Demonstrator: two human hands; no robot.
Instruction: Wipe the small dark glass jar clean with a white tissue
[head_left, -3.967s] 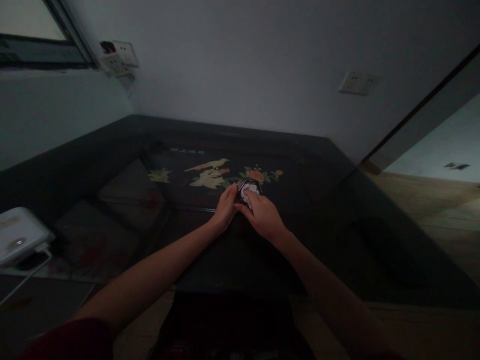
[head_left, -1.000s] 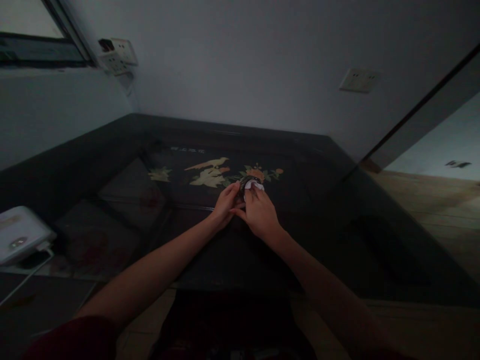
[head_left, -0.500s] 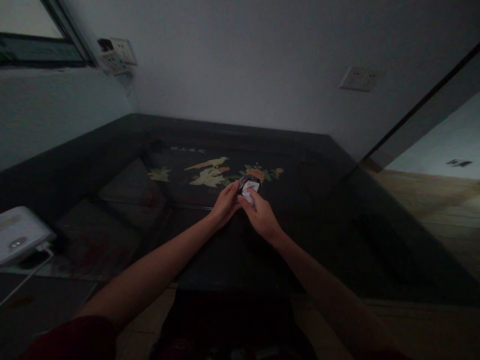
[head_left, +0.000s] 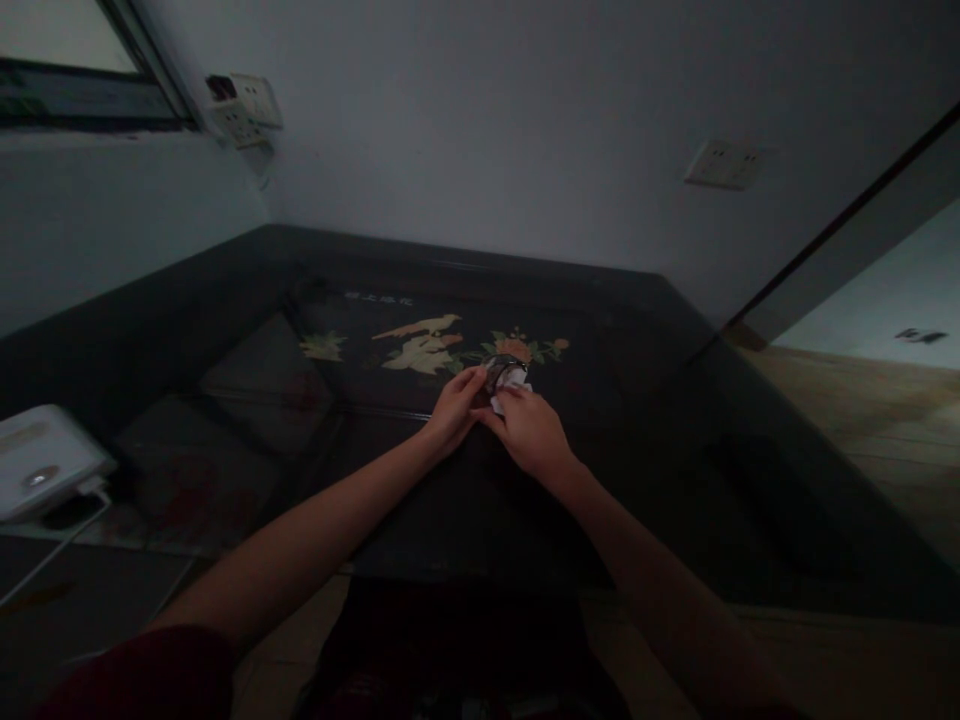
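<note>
The tabletop (head_left: 450, 530) was black, patterned between nine and ten o'clock with whitish lettering (head_left: 379, 298), a golden-yellow bird (head_left: 424, 327) and pale cream petals (head_left: 416, 353); an orange-red flower (head_left: 513, 349) with green leaves (head_left: 537, 352) showed near the centre. The held object (head_left: 498, 368) was dark with paler glints, and the wad (head_left: 517, 379) against it white. At nine o'clock the box (head_left: 56, 460) was white, at eight the sleeve (head_left: 157, 668) deep red, at three the floor (head_left: 847, 400) tan, at two the socket plate (head_left: 724, 165) off-white.

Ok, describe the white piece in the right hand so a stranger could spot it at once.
On the big dark tabletop, find the orange flower design. Just below it in view, the left hand holds a dark shiny object. The right hand holds the white piece, paper or cloth, against it: the only pale, crumpled thing there.
</note>
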